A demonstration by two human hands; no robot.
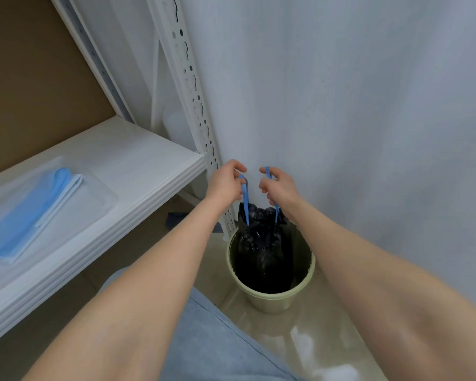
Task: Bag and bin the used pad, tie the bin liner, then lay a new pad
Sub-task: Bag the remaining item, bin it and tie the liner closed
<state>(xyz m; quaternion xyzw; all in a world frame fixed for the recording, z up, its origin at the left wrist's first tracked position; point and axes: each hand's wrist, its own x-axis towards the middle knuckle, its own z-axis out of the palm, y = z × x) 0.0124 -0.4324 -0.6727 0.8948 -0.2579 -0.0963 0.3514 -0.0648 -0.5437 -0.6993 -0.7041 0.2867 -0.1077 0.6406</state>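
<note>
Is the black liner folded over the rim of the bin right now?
No, the liner's mouth is gathered above the bin, drawn up by blue drawstrings that the left hand and right hand grip.

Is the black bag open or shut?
Shut: the bag is bunched tight at its top; left hand and right hand grip its drawstrings.

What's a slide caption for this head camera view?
Left hand and right hand grip blue drawstrings of the black bin liner in a green bin.
</note>
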